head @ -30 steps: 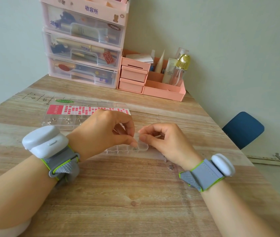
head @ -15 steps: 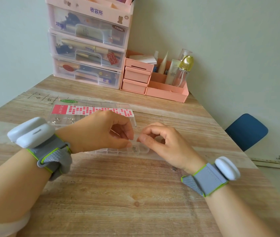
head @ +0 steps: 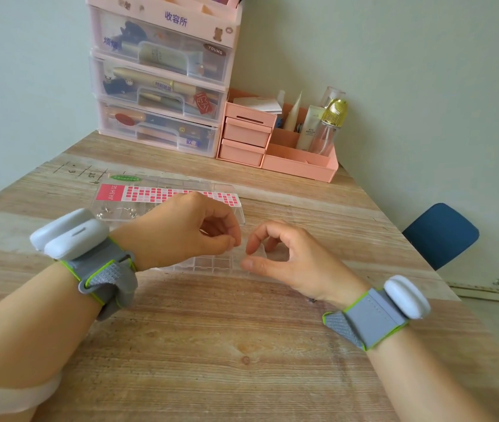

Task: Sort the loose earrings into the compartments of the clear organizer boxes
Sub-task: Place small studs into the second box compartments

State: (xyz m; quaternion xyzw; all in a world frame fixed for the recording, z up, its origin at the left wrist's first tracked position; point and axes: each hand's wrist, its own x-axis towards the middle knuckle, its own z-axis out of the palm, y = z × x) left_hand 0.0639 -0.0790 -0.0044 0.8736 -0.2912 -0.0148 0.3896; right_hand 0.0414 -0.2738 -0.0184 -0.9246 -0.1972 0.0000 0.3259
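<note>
A small clear organizer box [head: 211, 264] with several compartments lies on the table under my hands. My left hand [head: 187, 229] hovers over its left part with fingers curled, thumb and forefinger pinched together on something tiny, likely an earring, too small to make out. My right hand [head: 290, 263] is just to the right, thumb and forefinger curved into a ring with a small gap and nothing visible between them. Behind sits a larger clear organizer box [head: 230, 205] with a pink-red sticker, with earrings [head: 105, 212] in its left compartments. One loose earring [head: 312, 300] lies by my right wrist.
A stack of clear-and-pink drawers [head: 160, 86] stands at the back of the wooden table [head: 226, 345]. Next to it is a pink desk organizer [head: 278, 147] with bottles and tubes. A blue chair [head: 441, 234] stands past the table's right edge.
My hands met fingertip to fingertip over the small box, then drew apart. My right thumb and forefinger have opened, while my left hand keeps its pinch.
</note>
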